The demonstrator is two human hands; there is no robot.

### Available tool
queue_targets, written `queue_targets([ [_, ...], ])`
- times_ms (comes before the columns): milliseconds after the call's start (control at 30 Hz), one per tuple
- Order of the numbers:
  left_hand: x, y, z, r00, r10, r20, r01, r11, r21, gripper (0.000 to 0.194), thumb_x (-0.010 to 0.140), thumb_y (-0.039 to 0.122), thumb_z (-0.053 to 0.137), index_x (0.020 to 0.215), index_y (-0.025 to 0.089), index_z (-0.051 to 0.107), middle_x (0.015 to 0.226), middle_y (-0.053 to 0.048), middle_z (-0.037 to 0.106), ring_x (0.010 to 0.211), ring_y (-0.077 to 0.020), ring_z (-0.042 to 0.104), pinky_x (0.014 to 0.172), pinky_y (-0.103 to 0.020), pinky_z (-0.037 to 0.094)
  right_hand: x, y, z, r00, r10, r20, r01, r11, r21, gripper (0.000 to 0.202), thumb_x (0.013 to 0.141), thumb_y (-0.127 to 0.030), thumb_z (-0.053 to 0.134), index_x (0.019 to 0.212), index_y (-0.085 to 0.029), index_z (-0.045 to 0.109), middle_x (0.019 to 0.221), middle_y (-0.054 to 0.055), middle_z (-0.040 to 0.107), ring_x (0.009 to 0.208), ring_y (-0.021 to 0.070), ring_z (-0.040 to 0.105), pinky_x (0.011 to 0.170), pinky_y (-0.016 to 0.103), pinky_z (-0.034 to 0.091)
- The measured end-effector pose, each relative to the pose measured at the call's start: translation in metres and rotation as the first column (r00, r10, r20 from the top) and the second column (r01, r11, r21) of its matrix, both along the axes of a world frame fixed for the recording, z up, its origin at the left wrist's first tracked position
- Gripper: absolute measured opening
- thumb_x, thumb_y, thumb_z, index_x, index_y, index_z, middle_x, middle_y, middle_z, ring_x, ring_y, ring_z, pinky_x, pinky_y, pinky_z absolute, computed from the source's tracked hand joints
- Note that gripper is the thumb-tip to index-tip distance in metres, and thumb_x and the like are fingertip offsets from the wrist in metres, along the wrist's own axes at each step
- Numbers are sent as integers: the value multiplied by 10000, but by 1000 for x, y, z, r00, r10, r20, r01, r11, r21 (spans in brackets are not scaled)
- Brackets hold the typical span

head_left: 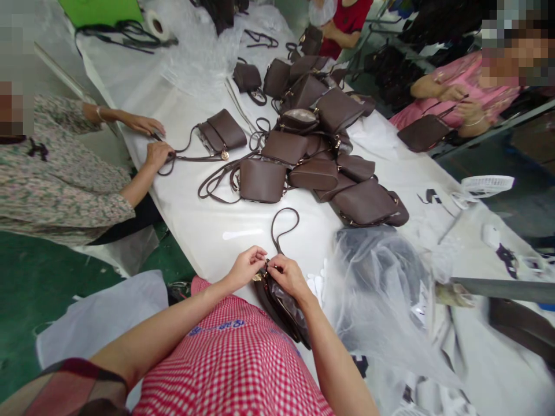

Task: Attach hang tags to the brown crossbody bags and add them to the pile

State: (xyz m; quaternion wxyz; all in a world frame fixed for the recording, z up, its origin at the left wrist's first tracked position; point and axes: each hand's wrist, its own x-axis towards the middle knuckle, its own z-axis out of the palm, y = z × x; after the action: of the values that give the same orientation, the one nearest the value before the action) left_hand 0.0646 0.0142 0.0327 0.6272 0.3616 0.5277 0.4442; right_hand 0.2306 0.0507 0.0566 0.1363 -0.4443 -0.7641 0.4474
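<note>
A dark brown handbag (284, 309) leans against my apron at the table's near edge, its opening toward me and clear plastic showing inside. My right hand (288, 276) pinches the bag's thin strap (285, 232) by its top corner, and the strap loops away over the table. Close beside it, my left hand (248, 267) has thumb and fingers drawn together at the same corner; what lies between them is too small to make out. A gold-coloured charm (257, 277) hangs just below the left fingers.
Several brown handbags (262, 180) lie piled ahead. At left, a co-worker's hands (158, 153) hold the strap of another bag (223, 130). A co-worker in pink (472, 86) holds a bag at right. Clear plastic (377, 289) bulges beside my right arm; a white fan (488, 184) stands beyond.
</note>
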Motion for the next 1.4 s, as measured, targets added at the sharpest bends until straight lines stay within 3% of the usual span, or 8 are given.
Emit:
queue_targets([
  [267, 8, -14, -5, 999, -32, 10, 32, 998, -46, 184, 687, 219, 673, 784, 158, 529, 681, 32, 556, 613, -102, 516, 602, -228, 411, -1, 0, 4, 998, -37, 60, 38, 999, -17, 104, 784, -144, 571, 718, -191, 636, 749, -7, 603, 721, 132, 562, 688, 236, 400],
  [700, 2, -9, 15, 949, -17, -315, 86, 975, 204, 53, 752, 171, 551, 699, 169, 555, 741, -4, 538, 738, -150, 495, 691, -259, 384, -5, -4, 12, 988, -45, 148, 43, 999, 18, 122, 805, -181, 548, 753, -191, 657, 777, 8, 624, 716, 136, 562, 681, 234, 396],
  [767, 0, -10, 13, 978, -58, -201, 89, 985, 150, 46, 745, 193, 564, 709, 167, 550, 738, -1, 537, 734, -149, 494, 694, -261, 381, -4, -3, 13, 979, -89, 182, 84, 996, 35, 125, 795, -181, 541, 755, -192, 658, 780, 9, 621, 704, 137, 550, 669, 237, 388],
  [867, -2, -13, 9, 985, -118, 129, 119, 993, 3, 106, 723, 237, 609, 715, 163, 534, 715, -1, 569, 696, -140, 511, 689, -260, 385, 1, 1, 12, 980, -98, 174, 109, 992, -56, 137, 811, -226, 530, 756, -195, 652, 752, -1, 618, 688, 134, 540, 655, 237, 385],
  [1033, -1, -12, 8, 845, 55, 532, 39, 986, -165, 179, 718, 241, 654, 736, 168, 491, 727, -49, 671, 723, -159, 589, 733, -274, 412, 24, 6, 11, 994, -5, 110, 45, 930, -364, 249, 756, -426, 648, 830, -189, 642, 742, -20, 610, 689, 134, 528, 644, 243, 401],
  [1233, -6, -8, 7, 738, 149, 658, 33, 966, -255, 166, 718, 158, 674, 742, 146, 511, 1024, -138, 698, 573, -92, 559, 594, -229, 431, 55, 1, 11, 993, 1, -117, -86, 678, -730, 414, 740, -500, 652, 1001, -180, 639, 845, 10, 612, 746, 142, 531, 660, 264, 434],
  [1300, -7, -9, 5, 728, 165, 666, 39, 959, -281, 154, 720, 146, 674, 731, 137, 521, 1080, -147, 682, 527, -64, 523, 536, -204, 410, 60, -4, 10, 987, 8, -159, -126, 653, -746, 436, 699, -435, 698, 1049, -181, 640, 877, 9, 618, 777, 146, 539, 718, 282, 446],
  [1400, -9, -11, 3, 729, 183, 660, 48, 947, -316, 132, 722, 149, 672, 736, 133, 542, 1106, -140, 672, 515, -50, 495, 513, -192, 407, 62, -14, 11, 989, 20, -146, -120, 689, -715, 439, 673, -319, 698, 1086, -180, 651, 948, 23, 643, 848, 170, 560, 807, 315, 448],
])
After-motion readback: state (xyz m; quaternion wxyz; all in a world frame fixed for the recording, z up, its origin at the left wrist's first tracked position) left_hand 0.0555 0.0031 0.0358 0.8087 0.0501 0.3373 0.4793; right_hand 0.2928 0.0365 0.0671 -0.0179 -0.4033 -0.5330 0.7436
